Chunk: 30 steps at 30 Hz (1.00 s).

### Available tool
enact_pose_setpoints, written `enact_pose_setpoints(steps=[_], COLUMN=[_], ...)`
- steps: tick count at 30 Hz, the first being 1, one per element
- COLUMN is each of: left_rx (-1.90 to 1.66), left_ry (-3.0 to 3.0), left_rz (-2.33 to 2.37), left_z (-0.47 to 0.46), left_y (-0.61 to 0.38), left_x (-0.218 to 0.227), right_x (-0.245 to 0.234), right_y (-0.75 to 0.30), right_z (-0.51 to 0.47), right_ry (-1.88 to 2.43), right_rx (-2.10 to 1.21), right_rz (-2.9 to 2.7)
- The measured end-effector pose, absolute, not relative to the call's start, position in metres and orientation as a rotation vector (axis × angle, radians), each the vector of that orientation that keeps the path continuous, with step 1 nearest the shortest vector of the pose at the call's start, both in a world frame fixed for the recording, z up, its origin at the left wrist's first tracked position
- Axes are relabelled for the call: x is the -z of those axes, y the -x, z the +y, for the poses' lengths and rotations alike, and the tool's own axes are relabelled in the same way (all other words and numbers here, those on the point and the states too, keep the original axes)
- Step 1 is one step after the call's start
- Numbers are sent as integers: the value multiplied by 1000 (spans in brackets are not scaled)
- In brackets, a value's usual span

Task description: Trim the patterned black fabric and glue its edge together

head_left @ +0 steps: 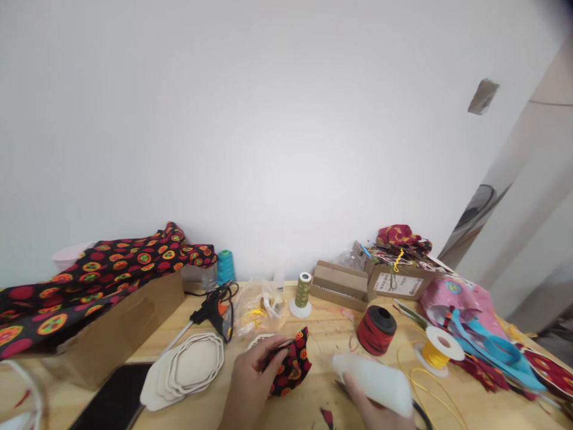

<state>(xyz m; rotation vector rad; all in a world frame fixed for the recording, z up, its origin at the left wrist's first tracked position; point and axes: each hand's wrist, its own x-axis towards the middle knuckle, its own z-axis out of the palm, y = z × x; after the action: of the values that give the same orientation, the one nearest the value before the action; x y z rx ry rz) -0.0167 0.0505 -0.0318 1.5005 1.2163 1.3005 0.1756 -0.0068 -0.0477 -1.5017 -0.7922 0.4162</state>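
The left hand pinches a patterned fabric piece shut between its fingers; the right hand grips a white bottle. A red cord spool stands just farther off, and white cut-outs lie to the left.

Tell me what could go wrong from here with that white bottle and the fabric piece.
1. The white bottle in the right hand lies tilted toward the fabric piece that the left hand pinches; its contents might drip onto the fingers or the wooden table.
2. The loose yellow cord lies close to the right hand and could snag on it.
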Motion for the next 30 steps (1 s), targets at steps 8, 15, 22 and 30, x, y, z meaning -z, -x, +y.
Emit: enact_pose_setpoints(steps=[8, 15, 22, 30], left_rx=[-1263, -1402, -1432, -1412], left_ry=[-1448, -1349, -1425, -1695], left_rz=[1125, 1202, 1168, 1095], left_z=[50, 56, 47, 12], left_y=[17, 26, 29, 10], left_x=[27, 25, 4, -38], right_x=[9, 45, 36, 8], right_y=[-176, -185, -177, -150], right_z=[40, 30, 33, 16], right_ry=[1664, 1333, 1285, 780], right_rx=[-329, 31, 108, -843], right_rz=[-1241, -1682, -2103, -1418])
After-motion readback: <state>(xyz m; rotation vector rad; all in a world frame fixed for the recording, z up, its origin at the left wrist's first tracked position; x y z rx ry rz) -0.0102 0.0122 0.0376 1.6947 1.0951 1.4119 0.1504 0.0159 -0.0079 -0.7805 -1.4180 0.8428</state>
